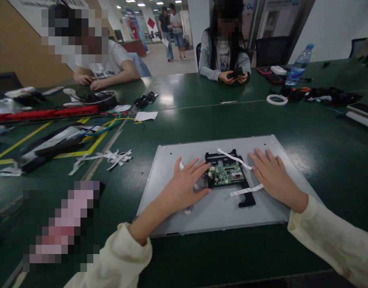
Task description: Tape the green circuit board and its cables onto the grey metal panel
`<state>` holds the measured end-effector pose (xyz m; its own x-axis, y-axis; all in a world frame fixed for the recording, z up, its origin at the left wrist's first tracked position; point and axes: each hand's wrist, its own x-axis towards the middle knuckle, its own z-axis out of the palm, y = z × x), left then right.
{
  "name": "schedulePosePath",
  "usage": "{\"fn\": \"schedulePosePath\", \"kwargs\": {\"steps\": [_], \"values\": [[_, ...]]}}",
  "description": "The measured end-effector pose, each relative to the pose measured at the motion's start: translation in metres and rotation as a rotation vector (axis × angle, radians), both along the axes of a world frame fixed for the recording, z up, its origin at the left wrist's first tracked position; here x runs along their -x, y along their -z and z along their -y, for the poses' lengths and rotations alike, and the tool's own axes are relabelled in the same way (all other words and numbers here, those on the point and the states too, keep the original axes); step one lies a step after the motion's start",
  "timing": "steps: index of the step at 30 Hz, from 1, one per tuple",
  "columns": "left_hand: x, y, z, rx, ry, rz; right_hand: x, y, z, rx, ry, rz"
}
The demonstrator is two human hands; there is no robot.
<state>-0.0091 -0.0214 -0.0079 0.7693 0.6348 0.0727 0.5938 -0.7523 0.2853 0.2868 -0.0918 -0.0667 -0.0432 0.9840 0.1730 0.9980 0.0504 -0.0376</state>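
Note:
A flat grey metal panel (178, 222) lies on the green table in front of me. In its middle sits a black plastic bracket (246, 196) with a green circuit board (224, 175) in it. White tape strips (235, 158) run from the bracket onto the panel. My left hand (185, 184) rests with fingers spread on the panel's left part, fingertips at the board's left edge. My right hand (275, 178) lies flat on the right part, its fingers over the ends of two strips. Neither hand grips anything; what lies beneath the palms is hidden.
Left of the panel are a pile of white strips (118, 158), a blurred pink object (66, 220), and coloured cables (112, 124). A tape roll (276, 99) and a water bottle (300, 66) stand at the back right. Two people sit across the green table (186, 120).

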Motion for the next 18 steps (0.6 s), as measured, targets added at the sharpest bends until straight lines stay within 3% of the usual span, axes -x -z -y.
{"fn": "schedulePosePath", "kwargs": {"steps": [18], "values": [[-0.0013,-0.0075,-0.0019,-0.025,0.095,-0.084,0.0030,-0.0008,-0.0001,-0.053,-0.009,0.043]]}}
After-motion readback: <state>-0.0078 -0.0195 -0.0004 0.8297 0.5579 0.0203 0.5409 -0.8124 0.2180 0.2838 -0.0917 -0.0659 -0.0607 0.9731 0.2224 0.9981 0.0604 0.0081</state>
